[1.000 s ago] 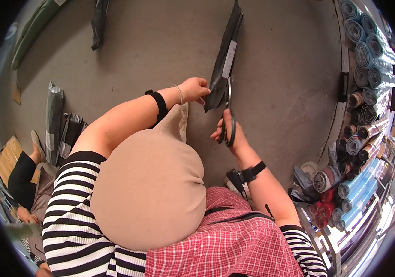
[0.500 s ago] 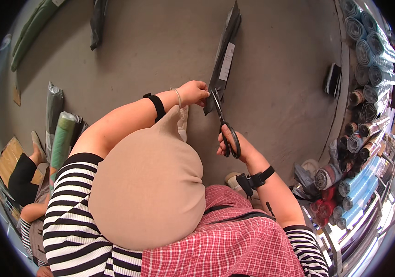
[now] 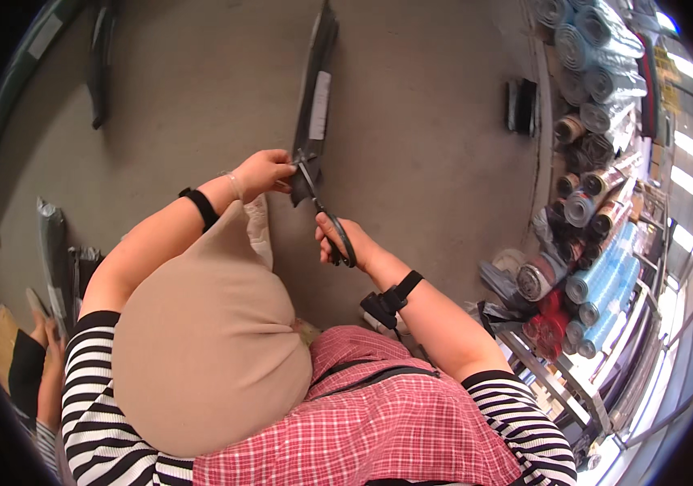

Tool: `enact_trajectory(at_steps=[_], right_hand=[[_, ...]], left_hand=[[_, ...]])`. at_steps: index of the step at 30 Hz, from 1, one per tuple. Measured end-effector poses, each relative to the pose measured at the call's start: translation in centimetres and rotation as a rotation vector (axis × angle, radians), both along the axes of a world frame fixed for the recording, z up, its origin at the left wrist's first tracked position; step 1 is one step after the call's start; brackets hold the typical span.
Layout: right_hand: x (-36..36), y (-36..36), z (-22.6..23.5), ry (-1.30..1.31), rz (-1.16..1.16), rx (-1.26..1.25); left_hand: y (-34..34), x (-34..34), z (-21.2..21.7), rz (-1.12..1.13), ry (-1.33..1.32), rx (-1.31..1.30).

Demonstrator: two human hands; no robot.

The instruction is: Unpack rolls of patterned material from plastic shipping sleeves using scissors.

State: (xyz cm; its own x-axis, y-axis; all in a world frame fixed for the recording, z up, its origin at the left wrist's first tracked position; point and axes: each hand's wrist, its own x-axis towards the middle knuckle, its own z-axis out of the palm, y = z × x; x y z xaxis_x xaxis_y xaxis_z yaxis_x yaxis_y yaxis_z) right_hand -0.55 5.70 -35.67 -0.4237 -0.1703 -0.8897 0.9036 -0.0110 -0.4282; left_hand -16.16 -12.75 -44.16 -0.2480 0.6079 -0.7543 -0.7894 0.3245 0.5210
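Note:
A long, narrow package in dark plastic wrap [image 3: 307, 89] stretches away from me over the grey floor, with a white label [image 3: 319, 105] along its side. My left hand [image 3: 268, 172] is closed, pinching the wrap at the package's near end. In my right hand [image 3: 346, 240] is a pair of black-handled scissors [image 3: 314, 190]. Their blades reach the wrap just beside my left fingertips and look slightly parted. How deep they sit in the plastic cannot be made out.
Rolled goods in blue, brown and red [image 3: 597, 154] are stacked along the right side. A small dark bundle [image 3: 520, 107] lies on the floor before them. Dark wrapped rolls [image 3: 102, 73] lie at far left. A co-worker's arm [image 3: 51, 373] shows at lower left.
The view has swung, so the package, my hands and the stacks appear further left. The scissors stay at the package's near end. The green roll at left is no longer visible.

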Motion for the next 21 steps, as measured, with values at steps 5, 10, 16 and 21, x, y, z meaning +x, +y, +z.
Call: enact_trajectory(at_steps=[5, 10, 16, 21], right_hand=[[-1.7, -0.7, -1.0, 0.116, -0.018, 0.043], [-3.5, -0.7, -1.7, 0.278, 0.012, 0.136], [-9.6, 0.9, -2.1, 0.204, -0.231, 0.154], [-17.4, 4.7, -1.6, 0.287, -0.147, 0.303]], left_hand=[[-0.1, -0.8, 0.6, 0.005, 0.008, 0.036], [0.5, -2.1, 1.1, 0.044, 0.007, 0.085], [1.2, -0.4, 2.4, -0.242, 0.004, 0.127], [0.4, 0.4, 2.5, -0.518, 0.135, 0.031]])
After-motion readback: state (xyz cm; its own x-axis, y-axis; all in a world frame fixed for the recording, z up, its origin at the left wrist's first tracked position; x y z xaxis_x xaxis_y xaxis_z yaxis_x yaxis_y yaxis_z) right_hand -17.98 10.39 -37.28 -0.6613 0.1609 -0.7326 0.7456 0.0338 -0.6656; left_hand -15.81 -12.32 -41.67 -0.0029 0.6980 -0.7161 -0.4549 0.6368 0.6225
